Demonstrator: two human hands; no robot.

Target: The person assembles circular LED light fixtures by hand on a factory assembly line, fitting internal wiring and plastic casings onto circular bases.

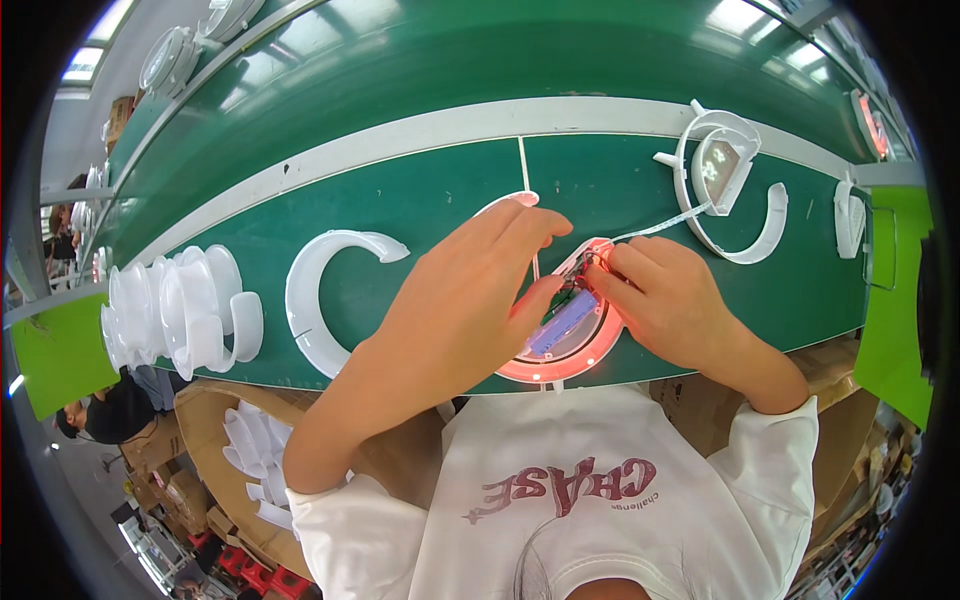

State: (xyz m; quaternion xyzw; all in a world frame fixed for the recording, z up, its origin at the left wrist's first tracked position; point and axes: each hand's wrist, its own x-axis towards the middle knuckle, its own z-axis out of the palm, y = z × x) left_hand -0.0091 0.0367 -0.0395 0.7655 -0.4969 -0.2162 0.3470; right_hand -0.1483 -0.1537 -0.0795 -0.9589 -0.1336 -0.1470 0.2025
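A round ring (552, 372) glows red at the table's front edge. Inside it lie a blue-purple cylindrical battery (563, 322) and thin dark wires. My right hand (672, 295) pinches the wires at the ring's upper right side; the exact spot is partly covered by its fingers. Over the ring's left side is my left hand (480, 275), its thumb close to the battery and wires. Its fingers stand apart from the thumb, with nothing seen between them. A narrow white strip (665, 222) runs from the ring toward the upper right. Another pinkish piece (522, 198) is partly hidden behind my left hand.
White curved shells (185, 310) stand grouped at the left. A single C-shaped white shell (305, 290) lies nearer my left arm. At the right are an open white ring (765, 240) and a white-rimmed part (722, 170). A cardboard box (215, 440) below holds white pieces.
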